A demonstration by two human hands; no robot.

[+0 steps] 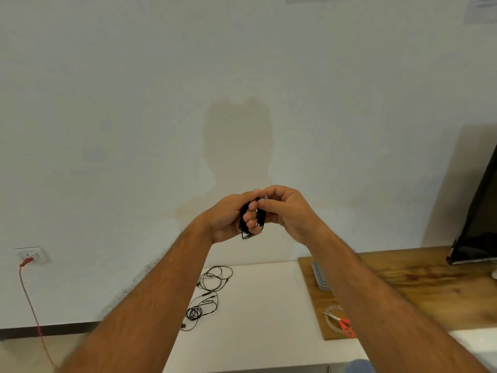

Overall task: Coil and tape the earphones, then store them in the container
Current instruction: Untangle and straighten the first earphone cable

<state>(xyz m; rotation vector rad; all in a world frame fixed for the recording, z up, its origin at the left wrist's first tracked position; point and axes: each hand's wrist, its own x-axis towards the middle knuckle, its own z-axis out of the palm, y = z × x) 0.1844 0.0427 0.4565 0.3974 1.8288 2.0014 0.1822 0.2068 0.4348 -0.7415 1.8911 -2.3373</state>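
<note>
So, left hand (pixel 228 219) grip wrapped round coiled earphones (pixel 251 220), coil upright | right hand (pixel 287 211) pinching the cable end at top | I'd guess tape next

Both bare forearms reach forward and upward, converging at the centre; the left hand (pixel 228 218) curls its fingers around a black coiled earphone cable (pixel 251 220); the right hand (pixel 289 211) pinches the coil's top, touching the left.

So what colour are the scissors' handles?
Red-orange, seen in the head view: the scissors lie on the wooden board.
</note>
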